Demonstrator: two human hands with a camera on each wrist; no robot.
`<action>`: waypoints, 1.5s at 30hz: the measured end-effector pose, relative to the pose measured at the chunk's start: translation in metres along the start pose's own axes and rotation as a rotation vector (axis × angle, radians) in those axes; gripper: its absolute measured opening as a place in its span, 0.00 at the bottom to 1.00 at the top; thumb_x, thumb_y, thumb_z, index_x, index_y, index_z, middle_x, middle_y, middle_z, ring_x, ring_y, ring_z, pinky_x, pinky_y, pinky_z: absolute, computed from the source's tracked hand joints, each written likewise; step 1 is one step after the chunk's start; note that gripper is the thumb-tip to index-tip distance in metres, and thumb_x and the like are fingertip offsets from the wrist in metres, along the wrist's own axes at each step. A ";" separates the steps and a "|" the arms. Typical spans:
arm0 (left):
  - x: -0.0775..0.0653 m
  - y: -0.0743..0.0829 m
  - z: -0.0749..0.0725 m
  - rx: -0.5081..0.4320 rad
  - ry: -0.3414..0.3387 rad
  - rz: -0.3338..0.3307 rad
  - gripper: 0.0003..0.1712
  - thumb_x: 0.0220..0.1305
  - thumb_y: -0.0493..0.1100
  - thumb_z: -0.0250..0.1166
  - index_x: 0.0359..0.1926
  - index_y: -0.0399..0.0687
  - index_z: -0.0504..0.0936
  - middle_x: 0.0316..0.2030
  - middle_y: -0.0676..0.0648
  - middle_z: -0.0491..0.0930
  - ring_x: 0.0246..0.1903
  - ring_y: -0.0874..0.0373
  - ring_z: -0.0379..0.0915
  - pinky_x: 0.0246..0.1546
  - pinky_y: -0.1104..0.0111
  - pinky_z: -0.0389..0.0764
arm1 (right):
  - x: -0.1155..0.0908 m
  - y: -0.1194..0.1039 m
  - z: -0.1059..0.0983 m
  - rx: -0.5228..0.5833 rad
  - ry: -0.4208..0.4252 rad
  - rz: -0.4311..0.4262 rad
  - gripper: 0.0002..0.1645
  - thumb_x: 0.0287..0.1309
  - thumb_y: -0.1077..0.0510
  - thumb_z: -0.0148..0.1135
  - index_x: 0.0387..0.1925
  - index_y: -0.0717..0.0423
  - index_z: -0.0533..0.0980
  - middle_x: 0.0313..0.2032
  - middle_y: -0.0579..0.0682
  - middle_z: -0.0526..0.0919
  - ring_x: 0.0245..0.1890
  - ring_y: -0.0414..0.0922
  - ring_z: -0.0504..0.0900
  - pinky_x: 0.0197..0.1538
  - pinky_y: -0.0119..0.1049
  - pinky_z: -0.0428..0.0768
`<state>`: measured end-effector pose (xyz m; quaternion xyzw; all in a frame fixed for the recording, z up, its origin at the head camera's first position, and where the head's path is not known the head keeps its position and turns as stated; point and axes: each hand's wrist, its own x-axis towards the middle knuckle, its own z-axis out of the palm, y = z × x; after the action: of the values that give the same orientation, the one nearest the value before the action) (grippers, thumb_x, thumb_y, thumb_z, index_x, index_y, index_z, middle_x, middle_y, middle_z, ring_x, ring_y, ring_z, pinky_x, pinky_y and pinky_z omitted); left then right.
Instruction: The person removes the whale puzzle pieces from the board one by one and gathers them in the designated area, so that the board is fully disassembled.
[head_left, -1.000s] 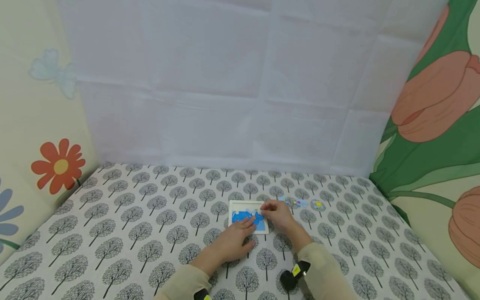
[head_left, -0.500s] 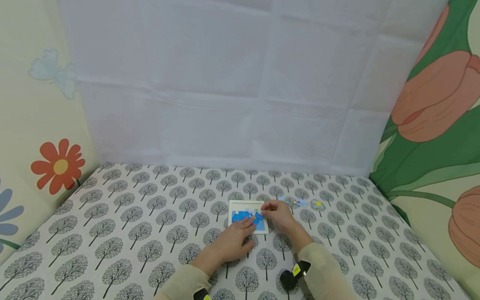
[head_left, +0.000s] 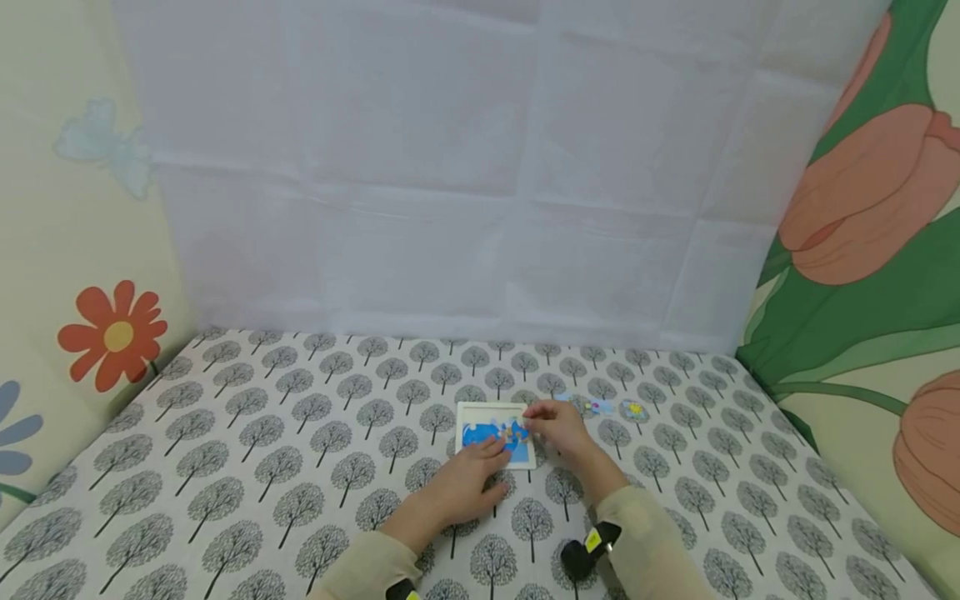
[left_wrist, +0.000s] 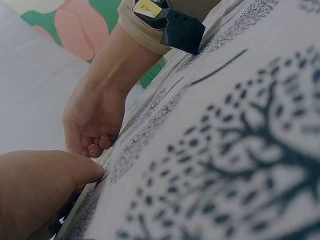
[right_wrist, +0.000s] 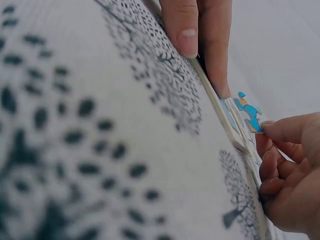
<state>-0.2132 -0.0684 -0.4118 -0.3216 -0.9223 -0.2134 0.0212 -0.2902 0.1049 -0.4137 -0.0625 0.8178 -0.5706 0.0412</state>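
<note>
In the head view a small white-rimmed puzzle tray [head_left: 491, 406] lies on the cloth, with blue jigsaw pieces [head_left: 476, 432] inside. My left hand [head_left: 465, 485] rests over the tray's near side, its fingers reaching onto the pieces and hiding some of them. My right hand [head_left: 561, 429] is at the tray's right rim. Between thumb and forefinger it pinches a blue jigsaw piece [right_wrist: 254, 123], which stands tilted above the tray in the right wrist view. In the left wrist view the held piece is hidden.
Several loose jigsaw pieces [head_left: 600, 407] lie beyond the right hand, among them one with a yellow flower or sun [head_left: 634, 409]. A tree-print cloth [head_left: 300, 467] covers the table. A white sheet [head_left: 420, 250] hangs at the back, with flower-patterned sides left and right.
The piece in my right hand has turned a little, now showing tan patches where it looked plain blue. Both hands stay almost in place; the head view has shifted very slightly.
</note>
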 end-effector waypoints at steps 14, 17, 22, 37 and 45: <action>-0.002 -0.002 0.001 0.004 -0.002 0.005 0.27 0.60 0.46 0.53 0.56 0.34 0.66 0.58 0.39 0.60 0.59 0.47 0.51 0.57 0.56 0.54 | 0.003 -0.005 -0.005 0.013 -0.036 0.046 0.06 0.49 0.65 0.57 0.32 0.63 0.76 0.25 0.48 0.76 0.22 0.41 0.69 0.24 0.30 0.70; -0.002 -0.002 0.001 0.002 0.000 0.007 0.27 0.60 0.46 0.53 0.56 0.34 0.65 0.58 0.39 0.60 0.59 0.47 0.50 0.57 0.56 0.54 | 0.003 -0.007 -0.007 0.016 -0.036 0.053 0.07 0.50 0.64 0.57 0.32 0.63 0.76 0.26 0.48 0.77 0.24 0.42 0.71 0.27 0.31 0.72; -0.002 -0.002 0.003 0.006 0.000 0.013 0.27 0.60 0.47 0.52 0.57 0.35 0.65 0.58 0.39 0.59 0.59 0.47 0.50 0.57 0.56 0.54 | 0.001 -0.008 -0.013 0.017 -0.007 0.057 0.07 0.50 0.64 0.58 0.33 0.63 0.77 0.29 0.48 0.78 0.29 0.42 0.74 0.34 0.34 0.75; -0.001 -0.003 0.003 -0.012 -0.020 0.007 0.28 0.60 0.47 0.52 0.58 0.35 0.63 0.59 0.40 0.58 0.60 0.48 0.48 0.57 0.56 0.53 | -0.004 -0.012 -0.036 -0.070 0.024 0.061 0.09 0.51 0.63 0.57 0.35 0.63 0.77 0.31 0.49 0.77 0.32 0.44 0.73 0.36 0.38 0.74; -0.001 -0.004 0.003 -0.002 -0.005 0.016 0.28 0.60 0.46 0.52 0.58 0.35 0.63 0.59 0.39 0.58 0.60 0.48 0.49 0.57 0.56 0.53 | -0.004 -0.005 -0.050 -0.089 0.035 0.078 0.09 0.51 0.62 0.57 0.36 0.61 0.77 0.30 0.48 0.76 0.28 0.43 0.70 0.30 0.35 0.71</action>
<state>-0.2139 -0.0703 -0.4163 -0.3296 -0.9195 -0.2131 0.0204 -0.2932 0.1501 -0.3914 -0.0222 0.8449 -0.5325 0.0465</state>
